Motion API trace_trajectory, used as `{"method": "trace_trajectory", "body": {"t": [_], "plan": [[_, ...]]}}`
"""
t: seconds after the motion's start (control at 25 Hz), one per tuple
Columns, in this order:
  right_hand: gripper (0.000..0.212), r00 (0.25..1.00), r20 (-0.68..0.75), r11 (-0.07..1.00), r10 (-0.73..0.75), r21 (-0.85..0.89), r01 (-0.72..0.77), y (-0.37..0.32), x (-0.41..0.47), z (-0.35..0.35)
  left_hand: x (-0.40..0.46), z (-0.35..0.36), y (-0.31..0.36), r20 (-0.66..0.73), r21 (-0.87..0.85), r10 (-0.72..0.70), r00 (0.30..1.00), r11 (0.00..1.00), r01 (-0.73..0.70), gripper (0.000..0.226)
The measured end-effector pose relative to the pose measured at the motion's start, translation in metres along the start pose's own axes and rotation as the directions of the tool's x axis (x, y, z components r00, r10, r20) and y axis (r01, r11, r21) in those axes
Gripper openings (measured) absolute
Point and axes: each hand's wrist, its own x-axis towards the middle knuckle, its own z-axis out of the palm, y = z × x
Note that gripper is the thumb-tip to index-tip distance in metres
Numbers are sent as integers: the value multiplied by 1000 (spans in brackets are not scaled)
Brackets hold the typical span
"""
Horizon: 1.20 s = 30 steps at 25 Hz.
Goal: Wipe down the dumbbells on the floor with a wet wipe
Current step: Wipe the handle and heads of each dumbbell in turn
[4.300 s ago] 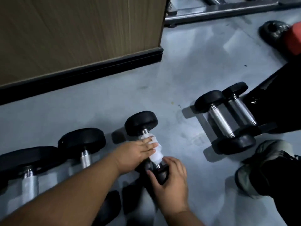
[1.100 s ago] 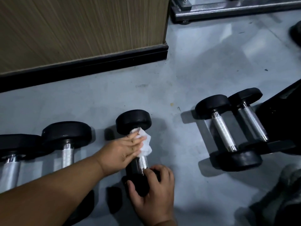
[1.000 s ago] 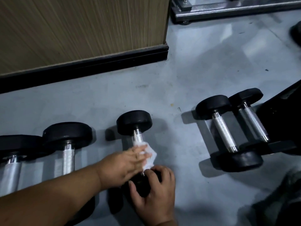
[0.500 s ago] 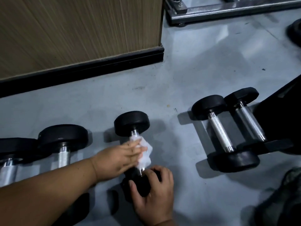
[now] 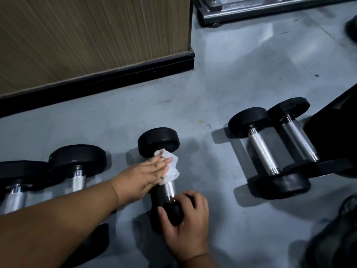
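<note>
A small black dumbbell with a chrome handle lies on the grey floor in the middle. My left hand holds a white wet wipe wrapped around the far part of the handle, just under the far head. My right hand grips the dumbbell's near head, which it largely hides. Two bigger dumbbells lie to the left. Two more dumbbells lie side by side to the right.
A wood-panelled wall with a black skirting board runs along the back left. A metal frame base lies at the top right. A dark machine part borders the right dumbbells. A shoe shows at bottom right.
My left hand has slid the wipe back and forth along the handle; since half a second ago it moved up to the far head. My right hand kept its hold on the near head.
</note>
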Motion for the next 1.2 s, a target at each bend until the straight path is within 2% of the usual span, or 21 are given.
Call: {"method": "trace_trajectory", "body": {"t": [0.12,0.24,0.4,0.48,0.64,0.76,0.84,1.0,1.2], "plan": [[44,1000,-4,1000,18,22,-18,1,2,-2,-10,12,34,53,-62,103,993,993,-100,42],[43,1000,-5,999,27,34,-27,3,3,-2,-3,3,24,61,-46,166,984,985,-163,41],[42,1000,9,999,27,31,-27,2,0,-1,12,-3,1,-75,14,-28,997,999,29,42],[41,1000,3,999,30,32,-30,2,0,-1,12,1,4,-98,21,-59,993,998,61,41],[43,999,11,998,35,48,-35,4,1,-4,2,10,29,5,-15,123,992,992,-123,41],[44,999,-10,997,33,70,-32,4,1,-4,0,10,32,27,-18,213,977,977,-213,39],[43,999,-24,996,42,77,-40,1,3,-3,6,5,17,-3,7,181,984,984,-181,38],[45,998,-50,995,45,89,-40,2,3,-3,14,7,4,-105,56,34,994,998,-29,39],[47,994,-107,999,6,36,-2,10,5,5,-5,23,24,16,58,230,973,971,-231,37]]}}
